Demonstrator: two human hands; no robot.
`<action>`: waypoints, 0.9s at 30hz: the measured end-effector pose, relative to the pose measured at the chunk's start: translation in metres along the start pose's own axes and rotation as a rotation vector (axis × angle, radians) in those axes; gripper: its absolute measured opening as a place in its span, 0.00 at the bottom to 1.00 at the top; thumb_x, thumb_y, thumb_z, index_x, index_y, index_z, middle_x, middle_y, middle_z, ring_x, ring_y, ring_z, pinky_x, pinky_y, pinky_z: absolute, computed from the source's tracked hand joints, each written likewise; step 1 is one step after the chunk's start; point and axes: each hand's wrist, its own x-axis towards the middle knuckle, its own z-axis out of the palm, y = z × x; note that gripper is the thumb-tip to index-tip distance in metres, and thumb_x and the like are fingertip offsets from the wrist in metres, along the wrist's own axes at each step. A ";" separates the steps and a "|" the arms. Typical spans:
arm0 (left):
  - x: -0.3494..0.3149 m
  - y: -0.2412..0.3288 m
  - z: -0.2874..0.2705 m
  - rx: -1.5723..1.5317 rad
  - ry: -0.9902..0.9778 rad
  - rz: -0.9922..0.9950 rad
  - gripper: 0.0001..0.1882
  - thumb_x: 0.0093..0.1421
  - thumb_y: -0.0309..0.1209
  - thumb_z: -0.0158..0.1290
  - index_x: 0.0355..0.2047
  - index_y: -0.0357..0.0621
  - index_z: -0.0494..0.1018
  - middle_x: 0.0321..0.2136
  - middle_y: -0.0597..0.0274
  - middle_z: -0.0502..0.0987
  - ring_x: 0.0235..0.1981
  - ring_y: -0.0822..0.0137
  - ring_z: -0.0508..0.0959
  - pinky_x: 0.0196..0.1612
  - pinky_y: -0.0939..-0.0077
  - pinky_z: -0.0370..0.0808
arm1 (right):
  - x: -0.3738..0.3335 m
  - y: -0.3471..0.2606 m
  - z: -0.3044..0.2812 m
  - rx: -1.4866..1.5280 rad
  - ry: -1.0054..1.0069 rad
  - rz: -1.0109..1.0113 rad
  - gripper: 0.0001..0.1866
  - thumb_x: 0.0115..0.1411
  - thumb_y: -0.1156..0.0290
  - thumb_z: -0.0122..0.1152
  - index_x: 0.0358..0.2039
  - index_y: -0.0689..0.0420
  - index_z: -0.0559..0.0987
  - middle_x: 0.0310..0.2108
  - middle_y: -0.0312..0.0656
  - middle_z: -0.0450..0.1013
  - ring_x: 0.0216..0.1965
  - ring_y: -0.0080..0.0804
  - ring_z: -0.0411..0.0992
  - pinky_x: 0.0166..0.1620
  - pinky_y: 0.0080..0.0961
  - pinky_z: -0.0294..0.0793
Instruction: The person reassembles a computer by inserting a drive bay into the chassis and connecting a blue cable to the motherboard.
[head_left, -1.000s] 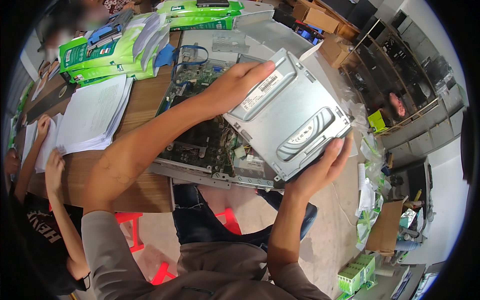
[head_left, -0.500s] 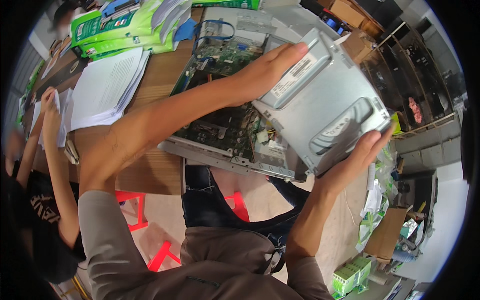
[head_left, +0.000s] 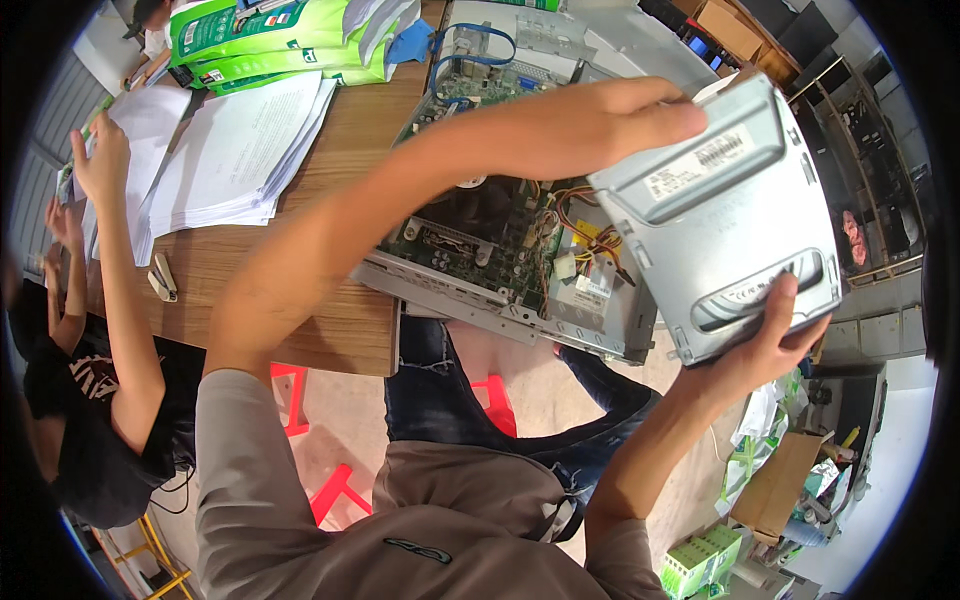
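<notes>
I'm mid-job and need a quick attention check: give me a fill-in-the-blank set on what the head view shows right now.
1. Between the left hand and the right hand, the one nearer the label on the silver metal piece is the ____.
2. The packages beyond the paper stack are mainly bright ____.
3. The looped cable above the open computer case is ____.

Missing words: left; green; blue.

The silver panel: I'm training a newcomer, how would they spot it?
Find the wooden table, then the open computer case at its right edge. To the case's right, the left hand and right hand hold the silver panel. Unlike the exposed circuitry, its metal face bears a rounded recess.
</notes>
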 end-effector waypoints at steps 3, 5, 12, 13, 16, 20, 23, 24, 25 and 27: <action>-0.026 0.014 -0.020 0.314 0.001 -0.013 0.22 0.69 0.46 0.47 0.53 0.43 0.71 0.39 0.61 0.75 0.40 0.69 0.74 0.44 0.74 0.71 | 0.009 0.001 -0.019 -0.057 0.066 -0.037 0.30 0.56 0.74 0.66 0.59 0.64 0.67 0.50 0.47 0.72 0.46 0.34 0.73 0.50 0.30 0.76; -0.046 0.022 -0.026 0.438 -0.030 0.049 0.20 0.68 0.43 0.49 0.52 0.43 0.72 0.38 0.60 0.75 0.38 0.67 0.76 0.41 0.72 0.72 | 0.011 0.004 -0.028 -0.080 0.078 -0.093 0.33 0.55 0.75 0.68 0.60 0.62 0.66 0.51 0.47 0.71 0.47 0.35 0.73 0.53 0.32 0.75; -0.111 0.039 0.023 0.763 -0.183 0.085 0.16 0.57 0.37 0.58 0.42 0.43 0.76 0.39 0.62 0.75 0.39 0.62 0.75 0.40 0.68 0.71 | 0.006 0.014 -0.043 -0.232 0.021 -0.158 0.43 0.51 0.80 0.71 0.65 0.56 0.61 0.62 0.50 0.60 0.58 0.40 0.66 0.61 0.41 0.69; -0.114 0.038 0.036 0.832 -0.206 0.106 0.17 0.54 0.36 0.59 0.42 0.43 0.75 0.40 0.63 0.75 0.40 0.63 0.75 0.41 0.68 0.71 | 0.005 0.015 -0.044 -0.218 -0.001 -0.170 0.43 0.51 0.80 0.71 0.65 0.56 0.60 0.63 0.50 0.60 0.58 0.40 0.65 0.62 0.41 0.68; -0.118 0.031 0.075 0.981 -0.156 0.107 0.20 0.50 0.34 0.60 0.43 0.43 0.75 0.40 0.64 0.74 0.43 0.64 0.74 0.43 0.68 0.70 | 0.001 0.017 -0.042 -0.191 -0.006 -0.170 0.45 0.51 0.80 0.71 0.67 0.57 0.57 0.64 0.52 0.58 0.60 0.42 0.64 0.63 0.42 0.65; -0.114 0.024 0.082 1.082 -0.210 0.081 0.18 0.48 0.36 0.60 0.40 0.46 0.74 0.34 0.67 0.72 0.39 0.66 0.73 0.37 0.70 0.69 | -0.002 0.022 -0.050 -0.224 -0.024 -0.206 0.47 0.49 0.76 0.75 0.66 0.57 0.58 0.62 0.51 0.60 0.61 0.42 0.62 0.65 0.42 0.62; -0.116 0.018 0.081 1.068 -0.237 0.109 0.16 0.48 0.37 0.60 0.37 0.48 0.75 0.32 0.70 0.71 0.34 0.70 0.73 0.32 0.74 0.67 | -0.004 0.024 -0.048 -0.236 -0.024 -0.213 0.47 0.48 0.75 0.76 0.66 0.58 0.58 0.60 0.49 0.61 0.59 0.40 0.63 0.64 0.40 0.63; -0.117 0.017 0.081 1.050 -0.223 0.111 0.15 0.49 0.38 0.60 0.37 0.49 0.75 0.32 0.70 0.71 0.33 0.70 0.73 0.31 0.74 0.67 | -0.005 0.027 -0.050 -0.240 -0.019 -0.208 0.47 0.48 0.75 0.76 0.66 0.58 0.58 0.60 0.49 0.61 0.59 0.40 0.63 0.64 0.40 0.63; -0.118 0.016 0.082 1.048 -0.231 0.111 0.15 0.49 0.38 0.60 0.37 0.49 0.75 0.32 0.70 0.71 0.33 0.70 0.73 0.31 0.74 0.67 | -0.006 0.031 -0.052 -0.242 -0.024 -0.214 0.48 0.47 0.75 0.76 0.66 0.58 0.58 0.60 0.49 0.62 0.59 0.40 0.63 0.63 0.40 0.63; -0.118 0.015 0.083 1.045 -0.195 0.118 0.15 0.49 0.38 0.59 0.37 0.48 0.75 0.31 0.70 0.71 0.32 0.70 0.74 0.30 0.75 0.67 | -0.009 0.035 -0.055 -0.255 -0.041 -0.223 0.49 0.47 0.74 0.77 0.66 0.59 0.58 0.60 0.47 0.62 0.58 0.38 0.65 0.62 0.39 0.64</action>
